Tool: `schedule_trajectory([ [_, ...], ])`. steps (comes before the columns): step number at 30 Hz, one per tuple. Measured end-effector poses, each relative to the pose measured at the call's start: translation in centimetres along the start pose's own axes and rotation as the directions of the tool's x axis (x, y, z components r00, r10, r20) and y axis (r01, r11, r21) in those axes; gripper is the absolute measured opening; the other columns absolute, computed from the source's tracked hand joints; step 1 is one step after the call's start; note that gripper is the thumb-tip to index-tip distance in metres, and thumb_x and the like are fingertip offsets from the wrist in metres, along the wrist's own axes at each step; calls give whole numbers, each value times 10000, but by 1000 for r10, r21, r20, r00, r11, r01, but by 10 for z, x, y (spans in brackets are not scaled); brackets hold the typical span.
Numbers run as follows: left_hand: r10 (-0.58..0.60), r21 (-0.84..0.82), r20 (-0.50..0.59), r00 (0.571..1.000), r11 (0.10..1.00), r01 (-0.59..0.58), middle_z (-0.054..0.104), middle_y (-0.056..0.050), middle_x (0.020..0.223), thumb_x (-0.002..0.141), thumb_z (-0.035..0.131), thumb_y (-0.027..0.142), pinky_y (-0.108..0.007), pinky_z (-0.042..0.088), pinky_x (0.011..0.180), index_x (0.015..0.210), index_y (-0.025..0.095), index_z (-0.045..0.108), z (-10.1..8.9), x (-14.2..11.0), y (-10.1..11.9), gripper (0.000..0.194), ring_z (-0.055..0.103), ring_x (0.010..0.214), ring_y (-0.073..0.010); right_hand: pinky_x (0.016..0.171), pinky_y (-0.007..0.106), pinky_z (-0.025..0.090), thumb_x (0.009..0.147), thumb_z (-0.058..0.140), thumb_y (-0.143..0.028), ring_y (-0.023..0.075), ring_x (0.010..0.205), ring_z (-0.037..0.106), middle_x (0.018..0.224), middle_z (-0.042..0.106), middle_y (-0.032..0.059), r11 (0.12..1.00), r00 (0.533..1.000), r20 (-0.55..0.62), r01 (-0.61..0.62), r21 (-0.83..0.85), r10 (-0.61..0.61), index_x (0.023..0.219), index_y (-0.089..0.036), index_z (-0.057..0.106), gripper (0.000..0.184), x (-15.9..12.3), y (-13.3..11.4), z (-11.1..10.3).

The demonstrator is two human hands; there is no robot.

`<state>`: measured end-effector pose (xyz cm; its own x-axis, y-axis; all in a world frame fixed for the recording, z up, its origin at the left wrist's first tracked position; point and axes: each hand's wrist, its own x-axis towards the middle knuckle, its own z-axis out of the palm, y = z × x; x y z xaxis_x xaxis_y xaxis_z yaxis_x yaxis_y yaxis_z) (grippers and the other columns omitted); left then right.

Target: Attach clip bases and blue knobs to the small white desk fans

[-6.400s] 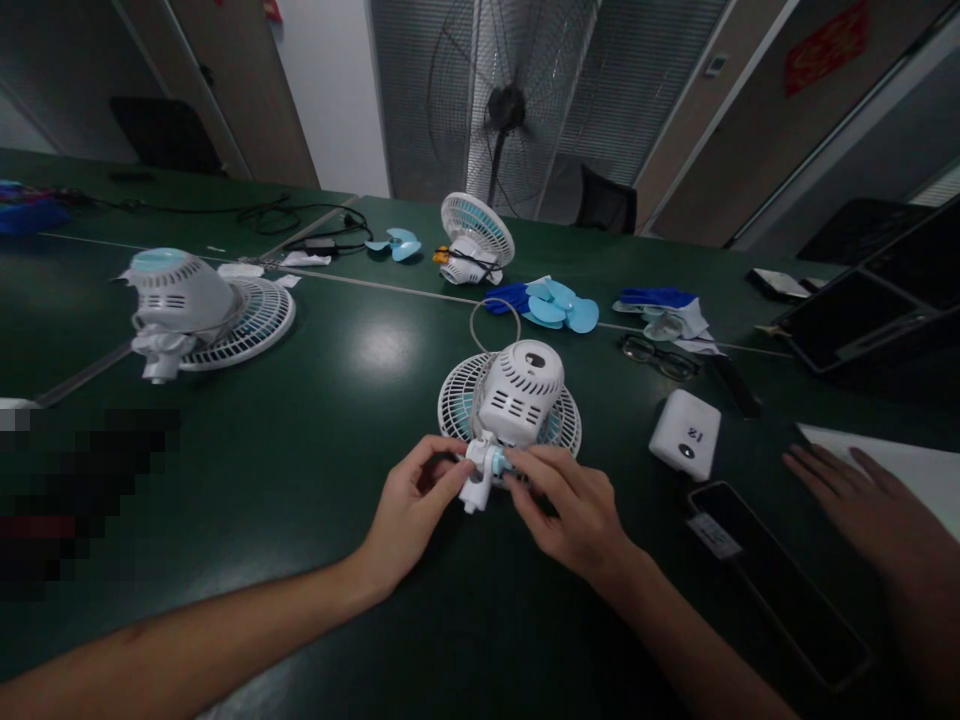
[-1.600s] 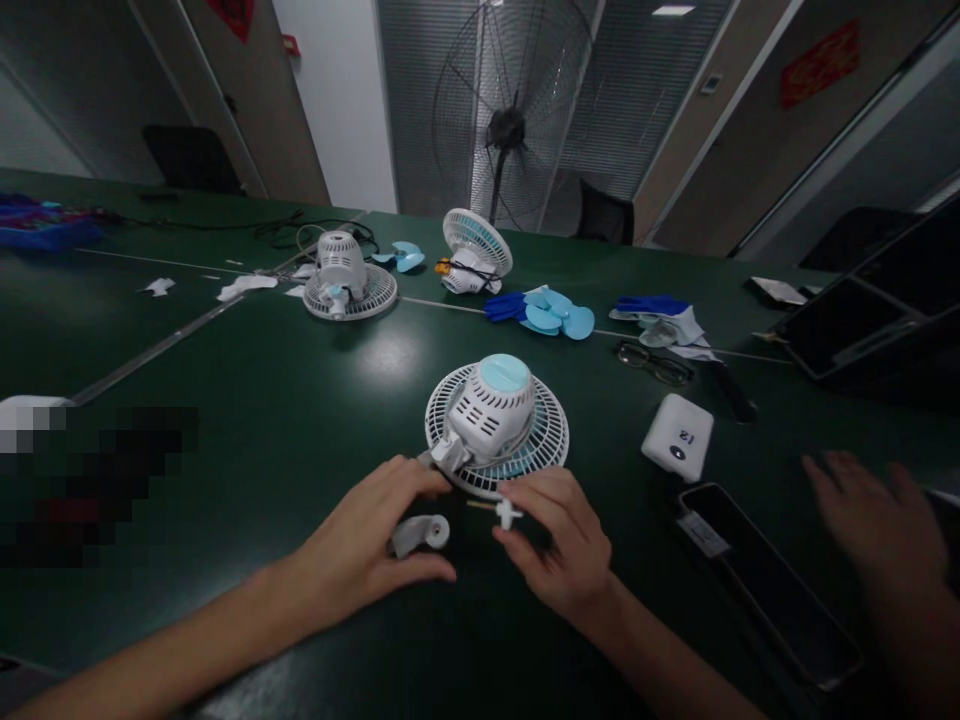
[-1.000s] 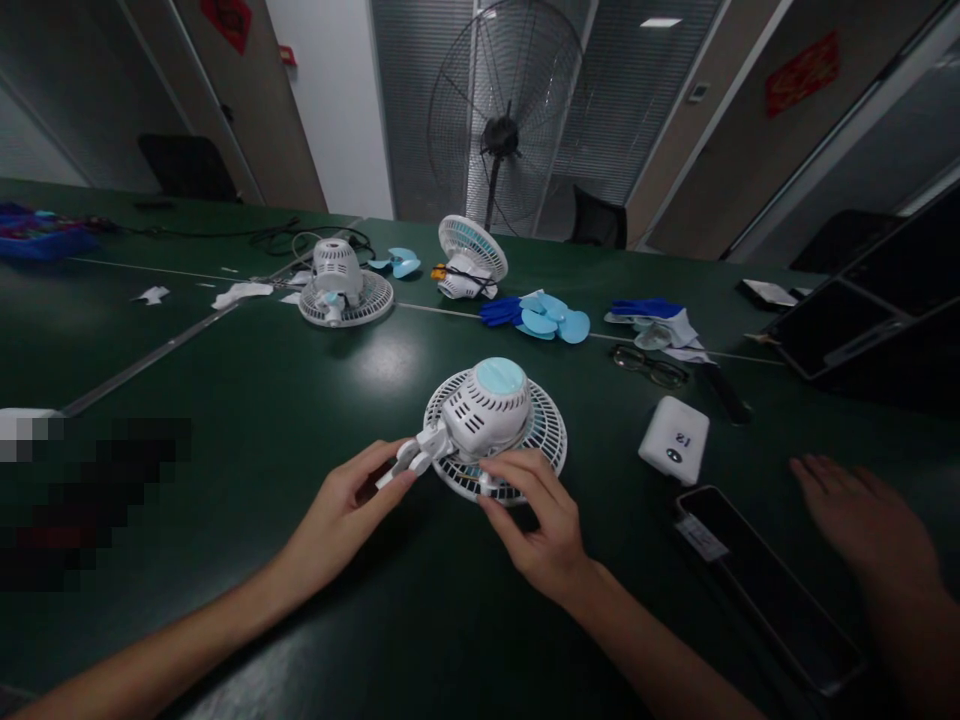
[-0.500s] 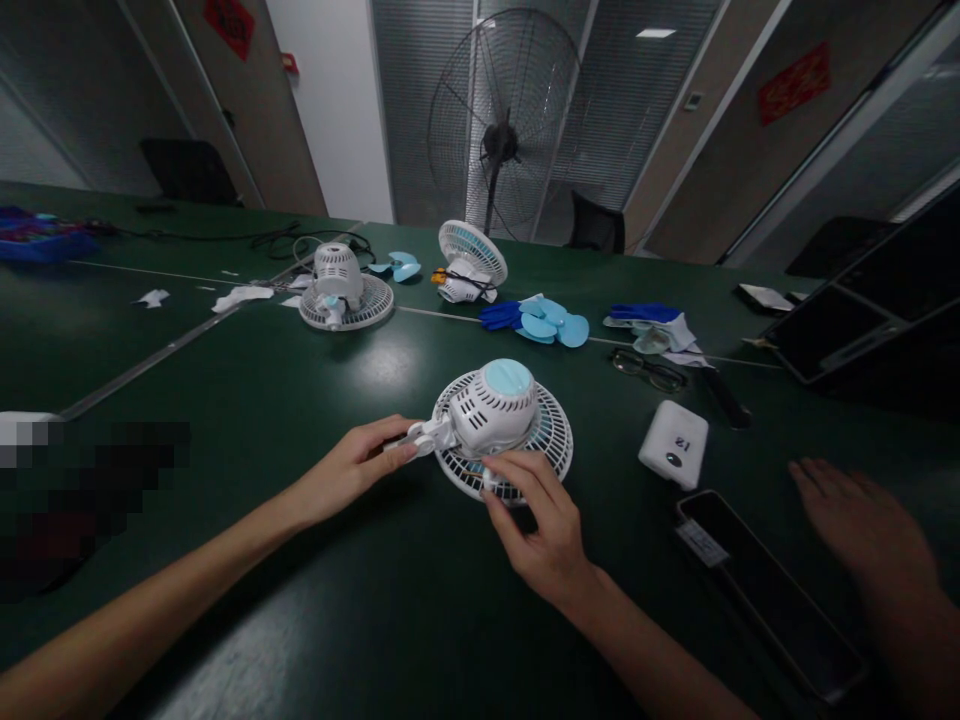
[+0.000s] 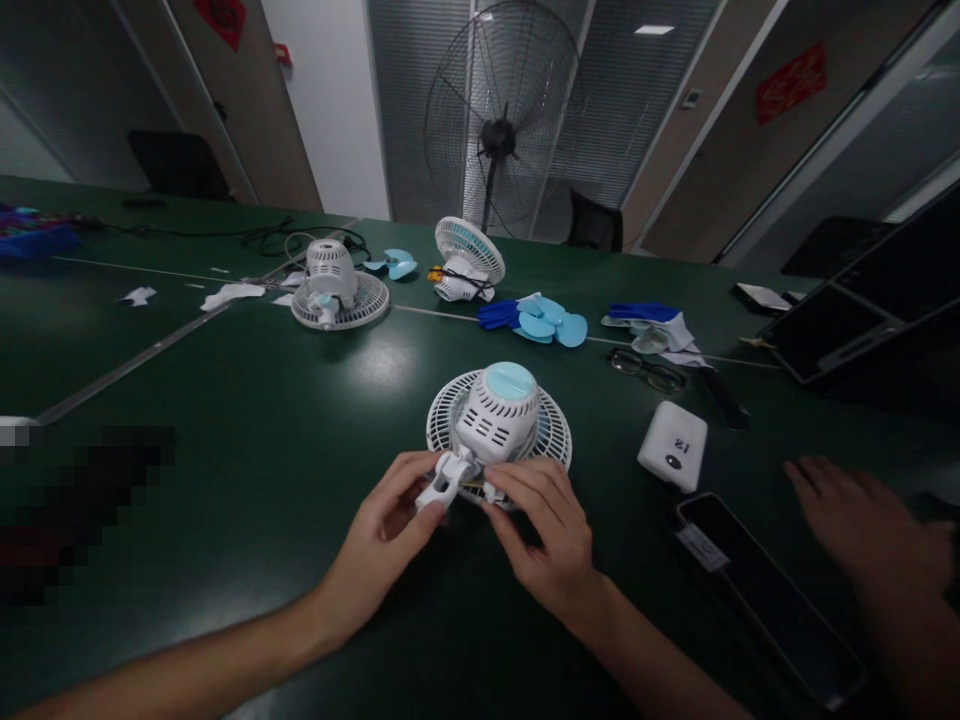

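Note:
In front of me a white fan head (image 5: 495, 425) with a light-blue rear cap lies grille-down on the dark green table. My left hand (image 5: 394, 515) is closed on a white plastic bracket (image 5: 444, 478), its upper end against the joint at the near side of the motor housing. Between the fingertips of my right hand (image 5: 547, 520) is a small white knob (image 5: 492, 492) with a thin brass-coloured screw pointing left at the bracket. Whether the screw tip enters the bracket's hole I cannot tell. My right fingers cover part of the grille's near rim.
Further back lie a second fan head (image 5: 331, 280), another small fan (image 5: 466, 260), light-blue blades (image 5: 551, 320), and gloves (image 5: 649, 325). Rightward are glasses (image 5: 646, 370), a white numbered box (image 5: 673, 445), a black phone-like slab (image 5: 765, 595) and another person's hand (image 5: 862, 520).
The blue-capped fan, earlier at left, is now before me; the uncapped one is further back. The loose bracket has come up to the fan's joint, then swung nearer the knob.

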<state>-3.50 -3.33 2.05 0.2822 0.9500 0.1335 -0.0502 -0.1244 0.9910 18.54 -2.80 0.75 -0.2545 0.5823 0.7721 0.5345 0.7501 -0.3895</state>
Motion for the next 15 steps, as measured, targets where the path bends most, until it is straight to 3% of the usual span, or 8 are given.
schedule_trajectory([
  [6,-27,-31,4,1000,999,27,582,-114,1329,959,716,351,-331,571,844,1324,244,692,-4,0,-9,381,620,1058,-229,907,455,587,901,669,-22,259,1074,677,1157,718,102,999,998,-47,-37,-13,36,1322,-194,624,458,-1,-3,-1],
  [15,-70,-57,-35,997,996,68,614,-106,1279,935,736,373,-356,591,850,1272,230,700,-3,-2,-9,367,656,957,-209,872,444,610,898,666,-62,255,1027,684,1110,696,109,996,995,-44,-87,-34,86,1292,-177,628,412,-3,-6,2],
])
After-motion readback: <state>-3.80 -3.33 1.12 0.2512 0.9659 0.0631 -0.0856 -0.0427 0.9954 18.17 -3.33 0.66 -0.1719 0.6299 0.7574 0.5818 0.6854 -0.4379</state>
